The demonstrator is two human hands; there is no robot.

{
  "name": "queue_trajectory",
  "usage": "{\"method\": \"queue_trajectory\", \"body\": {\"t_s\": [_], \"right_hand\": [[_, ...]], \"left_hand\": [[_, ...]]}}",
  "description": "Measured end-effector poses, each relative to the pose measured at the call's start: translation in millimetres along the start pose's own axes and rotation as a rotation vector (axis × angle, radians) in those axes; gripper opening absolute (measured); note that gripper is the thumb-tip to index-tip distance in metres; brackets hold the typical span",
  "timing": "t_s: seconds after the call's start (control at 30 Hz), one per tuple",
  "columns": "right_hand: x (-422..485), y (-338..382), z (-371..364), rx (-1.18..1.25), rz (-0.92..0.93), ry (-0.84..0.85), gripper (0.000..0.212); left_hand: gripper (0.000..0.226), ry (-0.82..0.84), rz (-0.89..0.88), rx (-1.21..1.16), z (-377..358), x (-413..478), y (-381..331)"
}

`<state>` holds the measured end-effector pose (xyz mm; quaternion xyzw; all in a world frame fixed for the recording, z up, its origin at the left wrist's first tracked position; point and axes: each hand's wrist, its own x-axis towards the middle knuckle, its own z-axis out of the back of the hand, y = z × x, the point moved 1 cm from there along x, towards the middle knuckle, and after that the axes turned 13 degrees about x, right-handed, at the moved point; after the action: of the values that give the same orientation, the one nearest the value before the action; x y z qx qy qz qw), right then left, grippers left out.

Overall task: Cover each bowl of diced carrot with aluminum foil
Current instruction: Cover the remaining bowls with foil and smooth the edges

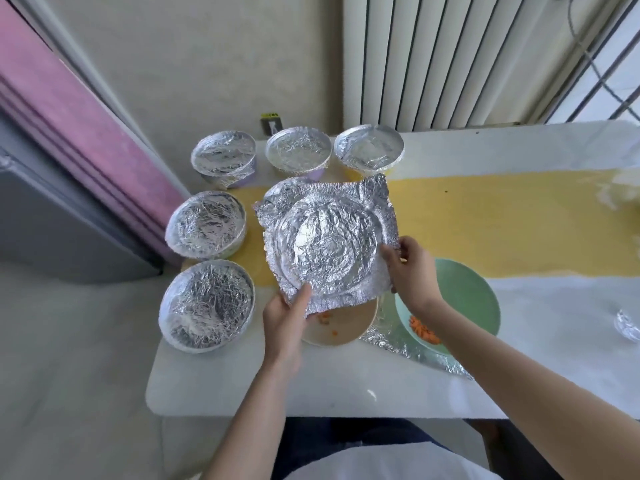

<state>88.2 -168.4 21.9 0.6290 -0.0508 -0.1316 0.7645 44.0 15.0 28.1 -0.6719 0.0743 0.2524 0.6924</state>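
Note:
A crumpled square foil sheet (325, 242) bearing a round bowl imprint is held up over a beige bowl (346, 329) with diced carrot inside. My left hand (285, 318) pinches its near left corner and my right hand (410, 268) pinches its right edge. A green bowl (471, 299) with diced carrot stands to the right on another flat foil sheet (398, 336). Several foil-covered bowls ring the left and back: two at the left (207, 306) (206, 223) and three at the back (224, 157) (298, 148) (369, 147). Behind the held sheet peeks another foil-covered bowl (284, 188).
The white table (311, 393) carries a yellow runner (502, 220) across its middle. A clear glass object (627, 323) sits at the right edge. A radiator (450, 57) stands behind the table, and a pink panel (69, 126) leans at the left.

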Motion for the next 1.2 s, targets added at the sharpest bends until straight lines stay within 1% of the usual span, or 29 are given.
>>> {"method": "queue_trajectory", "body": {"t_s": [0.13,0.23,0.4,0.47,0.57,0.6,0.67,0.7,0.77,0.8,0.87,0.93,0.97,1.0,1.03,1.1,1.2], "right_hand": [[-8.5,-5.7,-6.8,-0.085,0.000,-0.006,0.034],[-14.2,-11.9,-5.8,-0.094,-0.047,0.006,0.031],[-21.6,-26.5,2.6,-0.240,-0.096,0.090,0.032],[-26.0,-30.6,3.6,-0.286,-0.096,0.122,0.034],[-29.4,-36.9,0.7,-0.372,-0.079,0.153,0.037],[-29.9,-39.1,-1.7,-0.394,-0.079,0.171,0.033],[-30.7,-41.4,-7.0,-0.410,-0.100,0.203,0.015],[-31.3,-41.6,-8.9,-0.424,-0.115,0.205,0.015],[-31.2,-41.8,-10.3,-0.480,-0.129,0.205,0.026],[-30.4,-41.8,-10.5,-0.508,-0.128,0.200,0.029],[-28.7,-41.4,-11.5,-0.564,-0.127,0.196,0.034],[-26.2,-41.1,-14.3,-0.606,-0.136,0.206,0.037],[-24.7,-40.6,-16.1,-0.611,-0.148,0.209,0.039],[-22.7,-40.1,-17.9,-0.606,-0.159,0.209,0.039],[-21.1,-38.9,-19.1,-0.599,-0.169,0.209,0.038],[-17.6,-37.6,-20.6,-0.585,-0.185,0.207,0.032],[-15.8,-37.2,-21.0,-0.568,-0.196,0.215,0.027]], "left_hand": [[0.018,-0.076,-0.026,-0.004,4.2,-8.5,7.9],[0.019,-0.106,-0.009,-0.028,7.4,-10.2,19.3],[0.035,-0.136,0.055,0.019,14.7,-14.8,41.8],[0.040,-0.161,0.043,0.108,18.4,-16.7,50.3],[0.045,-0.239,-0.059,0.415,25.1,-15.6,60.6],[0.047,-0.270,-0.086,0.516,27.3,-13.9,63.1],[0.047,-0.307,-0.125,0.619,31.2,-10.9,65.3],[0.042,-0.305,-0.120,0.630,32.1,-10.0,64.3],[0.020,-0.272,-0.054,0.572,34.1,-8.2,62.3],[0.020,-0.250,-0.021,0.527,35.4,-6.2,62.5],[0.033,-0.215,0.006,0.448,39.5,0.0,62.9],[0.038,-0.183,0.031,0.414,42.6,5.0,58.6],[0.032,-0.161,0.035,0.403,44.1,7.7,57.3],[0.020,-0.141,0.033,0.401,45.4,10.7,56.1],[0.018,-0.127,0.024,0.413,45.9,11.1,53.1],[0.034,-0.098,-0.001,0.446,46.2,12.5,50.9],[0.039,-0.095,0.011,0.464,46.6,10.0,51.3]]}}
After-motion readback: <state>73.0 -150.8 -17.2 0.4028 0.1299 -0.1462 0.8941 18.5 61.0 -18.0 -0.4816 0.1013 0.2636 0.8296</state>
